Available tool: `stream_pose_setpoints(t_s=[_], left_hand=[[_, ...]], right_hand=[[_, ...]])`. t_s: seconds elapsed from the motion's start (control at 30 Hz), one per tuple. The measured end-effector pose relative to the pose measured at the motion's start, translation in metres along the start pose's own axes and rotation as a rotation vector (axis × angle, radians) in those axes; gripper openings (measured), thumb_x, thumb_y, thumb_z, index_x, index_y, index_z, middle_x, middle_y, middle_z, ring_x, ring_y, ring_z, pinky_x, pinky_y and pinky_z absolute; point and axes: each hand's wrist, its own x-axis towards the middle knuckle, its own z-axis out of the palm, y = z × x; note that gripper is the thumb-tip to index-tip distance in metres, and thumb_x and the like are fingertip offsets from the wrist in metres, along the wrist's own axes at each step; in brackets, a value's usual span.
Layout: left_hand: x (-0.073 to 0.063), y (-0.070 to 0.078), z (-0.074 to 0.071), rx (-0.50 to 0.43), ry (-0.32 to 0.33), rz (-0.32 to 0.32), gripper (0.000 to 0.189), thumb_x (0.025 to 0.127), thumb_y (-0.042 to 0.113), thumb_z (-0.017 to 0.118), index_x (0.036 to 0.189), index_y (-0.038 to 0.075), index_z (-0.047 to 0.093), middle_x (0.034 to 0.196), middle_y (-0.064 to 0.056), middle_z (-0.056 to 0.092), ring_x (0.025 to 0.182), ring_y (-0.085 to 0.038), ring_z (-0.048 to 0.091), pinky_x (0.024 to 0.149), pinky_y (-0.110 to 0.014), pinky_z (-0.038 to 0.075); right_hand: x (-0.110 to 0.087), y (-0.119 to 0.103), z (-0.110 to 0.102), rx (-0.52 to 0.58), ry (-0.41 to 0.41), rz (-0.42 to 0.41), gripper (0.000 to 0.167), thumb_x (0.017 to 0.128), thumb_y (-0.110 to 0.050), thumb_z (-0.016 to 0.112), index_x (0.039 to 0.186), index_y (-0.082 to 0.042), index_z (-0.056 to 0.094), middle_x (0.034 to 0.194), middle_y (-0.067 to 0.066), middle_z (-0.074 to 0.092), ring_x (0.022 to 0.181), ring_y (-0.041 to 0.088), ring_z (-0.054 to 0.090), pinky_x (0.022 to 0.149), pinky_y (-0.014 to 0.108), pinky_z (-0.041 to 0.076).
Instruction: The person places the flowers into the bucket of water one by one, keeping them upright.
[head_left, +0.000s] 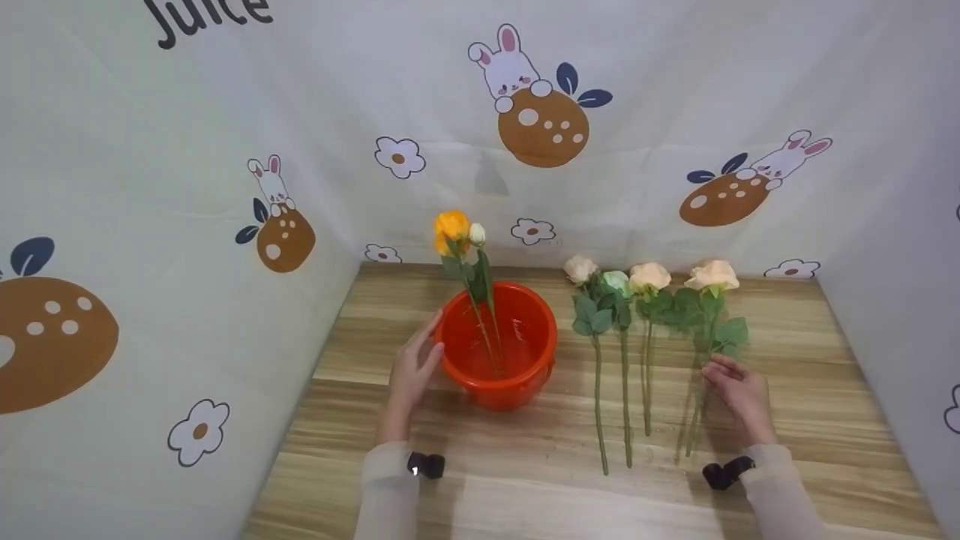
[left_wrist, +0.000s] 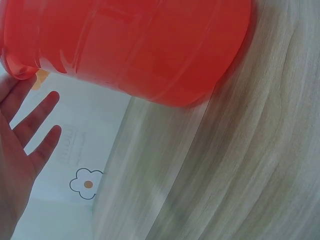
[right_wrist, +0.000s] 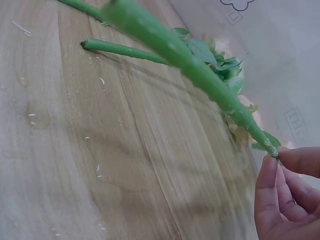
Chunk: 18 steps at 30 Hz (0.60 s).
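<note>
My right hand (head_left: pixel 739 390) pinches the stem of a peach rose (head_left: pixel 712 276) between thumb and fingertips. In the right wrist view that green stem (right_wrist: pixel 205 80) runs close to the camera, its lower end raised off the table. My left hand (head_left: pixel 411 369) touches the left side of a red bucket (head_left: pixel 504 394) at its rim, fingers extended. Inside the bucket lean an orange flower (head_left: pixel 451 231) and a white bud (head_left: pixel 477 234), their heads above the rim. Between bucket and right hand lie a pale pink rose (head_left: pixel 580 269), a mint-green rose (head_left: pixel 616 283) and another peach rose (head_left: pixel 649 277).
The wooden table (head_left: pixel 337 435) meets a printed cloth backdrop (head_left: pixel 637 202) at the back and sides. Water drops (right_wrist: pixel 35 116) and small white streaks dot the wood in the right wrist view.
</note>
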Motion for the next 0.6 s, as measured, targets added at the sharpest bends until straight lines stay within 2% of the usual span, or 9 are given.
stream_pose_setpoints(t_s=[0.1,0.27,0.47,0.6], left_hand=[[0.0,0.0,0.001,-0.008,0.0,0.0,0.049,0.1,0.015,0.058,0.148,0.015,0.049,0.153,-0.005,0.049,0.143,-0.029,0.045,0.121,-0.044,0.033],[0.0,0.0,0.0,-0.005,0.0,0.007,0.049,0.1,0.013,0.058,0.149,0.018,0.048,0.153,-0.002,0.049,0.143,-0.027,0.045,0.12,-0.046,0.034],[0.001,-0.001,0.001,0.034,0.019,0.042,0.05,0.098,0.009,0.059,0.147,0.014,0.051,0.15,-0.007,0.053,0.139,-0.034,0.048,0.118,-0.048,0.035],[0.001,-0.001,0.001,0.042,0.024,0.053,0.05,0.097,0.008,0.059,0.147,0.012,0.051,0.149,-0.009,0.054,0.138,-0.037,0.049,0.118,-0.049,0.036]], right_hand=[[-0.002,-0.004,0.0,0.023,0.015,0.015,0.048,0.094,-0.006,0.066,0.138,0.001,0.049,0.083,-0.018,0.069,0.082,-0.004,0.068,0.082,0.013,0.057],[-0.005,-0.01,0.002,0.014,0.044,-0.017,0.043,0.093,-0.007,0.069,0.133,-0.002,0.055,0.085,-0.018,0.07,0.081,-0.004,0.068,0.079,0.013,0.057],[-0.008,-0.015,0.005,0.003,0.077,-0.063,0.027,0.091,-0.009,0.071,0.117,-0.011,0.064,0.083,-0.019,0.07,0.077,-0.005,0.067,0.071,0.013,0.056],[-0.01,-0.019,0.008,0.01,0.073,-0.069,0.03,0.092,-0.008,0.069,0.121,-0.01,0.062,0.083,-0.02,0.07,0.077,-0.005,0.067,0.073,0.014,0.057]])
